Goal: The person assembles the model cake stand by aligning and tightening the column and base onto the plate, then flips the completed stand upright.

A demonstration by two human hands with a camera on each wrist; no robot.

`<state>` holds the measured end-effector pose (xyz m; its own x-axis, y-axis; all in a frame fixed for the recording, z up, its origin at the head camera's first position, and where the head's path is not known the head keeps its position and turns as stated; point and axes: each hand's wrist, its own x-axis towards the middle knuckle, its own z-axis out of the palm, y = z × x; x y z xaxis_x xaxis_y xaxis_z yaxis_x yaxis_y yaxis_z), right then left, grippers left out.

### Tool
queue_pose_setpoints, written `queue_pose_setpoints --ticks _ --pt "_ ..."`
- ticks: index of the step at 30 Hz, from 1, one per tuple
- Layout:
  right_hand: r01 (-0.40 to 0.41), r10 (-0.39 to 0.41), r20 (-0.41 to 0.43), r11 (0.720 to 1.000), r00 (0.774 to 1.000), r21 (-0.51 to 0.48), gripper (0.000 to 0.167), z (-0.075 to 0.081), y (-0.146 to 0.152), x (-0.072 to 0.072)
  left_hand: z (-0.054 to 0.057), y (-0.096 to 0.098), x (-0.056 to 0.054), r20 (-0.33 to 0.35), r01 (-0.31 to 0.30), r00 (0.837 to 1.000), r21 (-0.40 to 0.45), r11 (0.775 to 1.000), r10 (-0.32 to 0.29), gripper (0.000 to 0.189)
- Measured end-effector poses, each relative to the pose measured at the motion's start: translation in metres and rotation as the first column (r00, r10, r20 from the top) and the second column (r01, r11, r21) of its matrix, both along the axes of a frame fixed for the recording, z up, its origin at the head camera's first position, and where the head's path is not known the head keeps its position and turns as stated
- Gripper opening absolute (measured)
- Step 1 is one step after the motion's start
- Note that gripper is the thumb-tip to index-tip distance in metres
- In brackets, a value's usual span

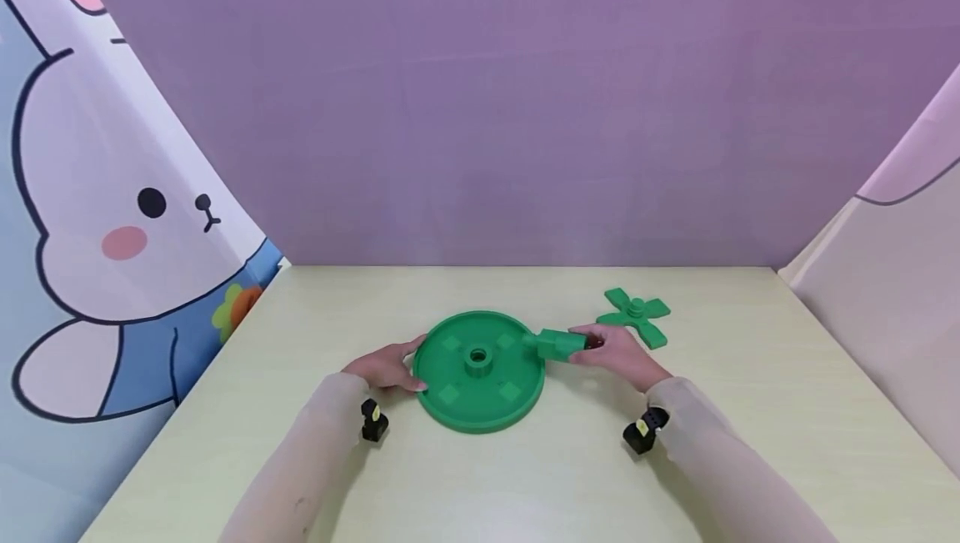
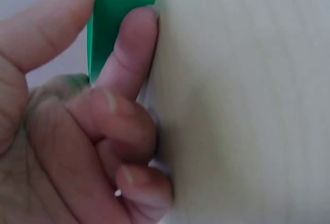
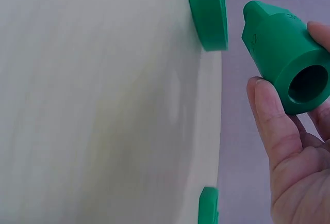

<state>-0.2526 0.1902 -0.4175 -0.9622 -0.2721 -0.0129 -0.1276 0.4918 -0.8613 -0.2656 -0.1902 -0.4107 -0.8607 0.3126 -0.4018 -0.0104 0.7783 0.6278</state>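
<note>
A round green tray-like disc (image 1: 457, 415) with a raised rim and a hollow central post lies on the table. At its left edge my left hand (image 1: 386, 366) holds the rim, with thumb and index finger set apart along it and the other fingers curled near the tabletop. My right hand (image 1: 618, 353) pinches a green hollow socket-like piece (image 3: 281, 46) between thumb and fingers, raised off the table. This piece has a round open end facing the wrist camera and a narrow tip. In the head view, that tip (image 1: 531, 341) overlaps the disc's right rim.
Beyond my right hand lies a flat green four-armed cross piece (image 1: 636, 309) with a small centre knob. A pale wood table (image 1: 480, 493) bears everything, backed by a purple panel (image 1: 525, 109). A cartoon rabbit print (image 1: 112, 193) covers the left side.
</note>
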Motion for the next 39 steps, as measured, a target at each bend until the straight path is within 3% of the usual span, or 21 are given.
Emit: queue_pose_setpoints --ticks 7,19,39 --pt "-0.002 0.002 0.021 1.0 1.0 -0.001 0.056 0.007 -0.012 -0.004 -0.001 -0.003 -0.005 0.018 0.057 0.998 0.042 0.998 -0.058 0.101" --pt "-0.052 0.052 -0.007 0.999 0.999 0.007 0.052 0.015 -0.036 -0.012 -0.003 -0.002 -0.003 0.005 0.058 0.998 0.048 0.997 -0.058 0.104" --pt "-0.125 0.128 -0.023 0.989 0.992 0.082 0.05 0.029 -0.059 -0.015 -0.003 0.01 -0.002 0.026 -0.002 1.0 0.019 1.0 0.001 0.102"
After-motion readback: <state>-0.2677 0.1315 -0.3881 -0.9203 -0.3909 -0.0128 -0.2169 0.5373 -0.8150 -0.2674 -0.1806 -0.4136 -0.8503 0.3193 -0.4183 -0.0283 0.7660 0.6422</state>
